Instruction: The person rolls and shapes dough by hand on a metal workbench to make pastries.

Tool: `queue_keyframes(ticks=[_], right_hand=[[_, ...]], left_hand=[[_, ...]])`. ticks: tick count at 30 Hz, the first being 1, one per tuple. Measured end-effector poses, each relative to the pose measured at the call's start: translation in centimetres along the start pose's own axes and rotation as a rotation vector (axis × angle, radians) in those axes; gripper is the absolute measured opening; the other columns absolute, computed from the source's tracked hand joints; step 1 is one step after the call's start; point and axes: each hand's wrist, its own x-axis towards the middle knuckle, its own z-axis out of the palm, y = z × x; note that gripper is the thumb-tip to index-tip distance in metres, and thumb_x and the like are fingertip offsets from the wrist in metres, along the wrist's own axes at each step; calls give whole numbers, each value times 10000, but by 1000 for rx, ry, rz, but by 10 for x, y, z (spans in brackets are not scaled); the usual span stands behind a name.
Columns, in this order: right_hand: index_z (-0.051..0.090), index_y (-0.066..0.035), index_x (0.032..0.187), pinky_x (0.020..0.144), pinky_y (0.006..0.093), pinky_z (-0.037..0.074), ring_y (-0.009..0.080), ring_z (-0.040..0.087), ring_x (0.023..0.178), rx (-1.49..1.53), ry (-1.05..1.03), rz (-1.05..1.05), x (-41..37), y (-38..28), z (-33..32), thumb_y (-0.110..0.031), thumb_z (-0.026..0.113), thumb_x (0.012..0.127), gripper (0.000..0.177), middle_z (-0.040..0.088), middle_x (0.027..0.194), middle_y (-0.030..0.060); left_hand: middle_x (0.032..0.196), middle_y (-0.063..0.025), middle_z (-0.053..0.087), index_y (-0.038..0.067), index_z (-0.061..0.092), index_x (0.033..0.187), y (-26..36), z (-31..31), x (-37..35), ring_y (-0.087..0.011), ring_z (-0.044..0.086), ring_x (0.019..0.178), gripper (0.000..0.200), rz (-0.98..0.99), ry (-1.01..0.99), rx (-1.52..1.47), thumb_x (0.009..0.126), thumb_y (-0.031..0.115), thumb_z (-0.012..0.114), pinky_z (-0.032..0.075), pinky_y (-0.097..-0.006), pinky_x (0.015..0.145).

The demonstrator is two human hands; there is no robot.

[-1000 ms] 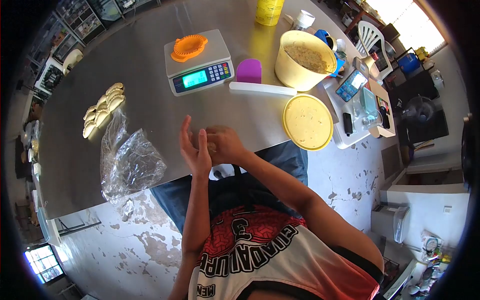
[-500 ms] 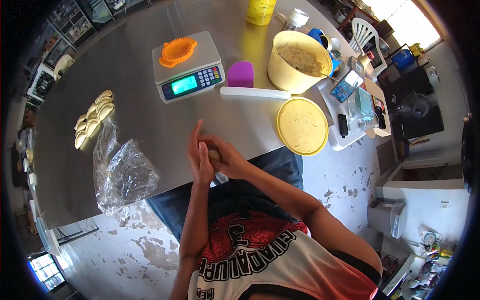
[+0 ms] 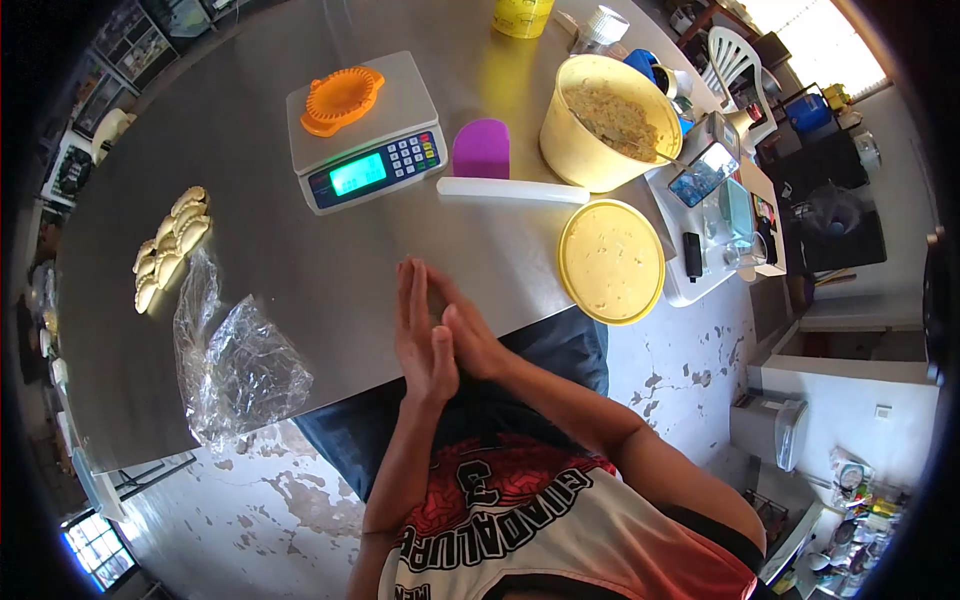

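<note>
Above the near edge of the steel table, my left hand (image 3: pixel 424 345) and my right hand (image 3: pixel 472 338) are pressed palm to palm, fingers stretched out and pointing away from me. A small tan lump that looks like dough showed between them a moment ago; the palms now hide it. Farther off is a digital scale (image 3: pixel 412 100) with an orange dumpling mould (image 3: pixel 342 98) on its plate. A purple scraper (image 3: pixel 481 150) and a white bar (image 3: pixel 512 190) lie beyond my hands. To the left, several folded, filled pastries (image 3: pixel 172 245) sit beside crumpled clear plastic (image 3: pixel 250 365).
At the right stands a cream tub (image 3: pixel 570 150) of filling (image 3: pixel 615 115) with a spoon in it. Its yellow lid (image 3: pixel 612 262) overhangs the table's near edge. A phone (image 3: pixel 703 175) stands past the tub. A yellow container (image 3: pixel 522 15) is at the back.
My right hand has gone from cupping the lump to lying flatter against my left palm, and the lump is out of sight. Both hands have shifted slightly right and nearer to me.
</note>
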Motion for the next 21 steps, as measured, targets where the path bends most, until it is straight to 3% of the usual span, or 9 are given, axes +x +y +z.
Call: queue_keyframes(ticks=[3, 6, 8, 12, 15, 17, 21], right_hand=[[281, 12, 1538, 1215, 422, 178, 347, 216, 1510, 33, -28, -33, 7, 6, 15, -508, 264, 1060, 707, 297, 1599, 202], [260, -3, 1551, 1219, 432, 177, 376, 172, 1519, -159, -62, -56, 22, 14, 12, -474, 264, 1068, 675, 253, 1619, 205], [283, -11, 1545, 1215, 441, 190, 382, 206, 1508, -319, -112, -95, 40, 5, 13, -451, 247, 1075, 645, 269, 1608, 214], [299, -6, 1535, 1214, 443, 188, 373, 222, 1503, -175, -43, 32, 61, 7, 17, -466, 251, 1070, 656, 275, 1601, 224], [251, 15, 1543, 1213, 479, 174, 370, 230, 1499, -18, -90, 120, 57, 16, 17, -506, 293, 1052, 717, 281, 1595, 231], [172, 31, 1559, 1215, 516, 144, 370, 187, 1512, -480, -170, -106, 41, 12, 11, -555, 342, 1024, 811, 235, 1613, 231], [118, 32, 1569, 1211, 568, 97, 372, 145, 1523, -736, -287, -195, -6, -16, 0, -631, 371, 987, 918, 182, 1630, 229]], left_hand=[[1587, -242, 304, 18, 329, 1538, -17, 7, 7, -411, 250, 1490, 856, 53, 5, 104, 994, 668, 205, 193, -541, 1199], [1626, -208, 233, 39, 264, 1566, -36, -3, 22, -395, 153, 1522, 796, 66, -13, 206, 1016, 611, 205, 111, -568, 1211], [1639, -228, 172, 3, 172, 1579, -45, -8, 40, -417, 108, 1525, 733, -1, -26, 464, 1041, 481, 308, 63, -617, 1195], [1650, -215, 137, 18, 136, 1588, -63, -9, 65, -403, 87, 1531, 697, 26, -19, 621, 1050, 416, 328, 66, -598, 1205], [1649, -220, 133, 1, 139, 1583, -69, -11, 59, -393, 91, 1533, 698, 65, -40, 441, 1051, 406, 339, 82, -573, 1213], [1648, -222, 134, -23, 139, 1575, -60, -15, 39, -388, 97, 1533, 719, 100, -127, 478, 1049, 437, 308, 101, -552, 1218], [1645, -225, 144, -44, 137, 1568, -45, -32, -6, -390, 103, 1531, 731, 98, -289, 505, 1049, 455, 265, 109, -547, 1219]])
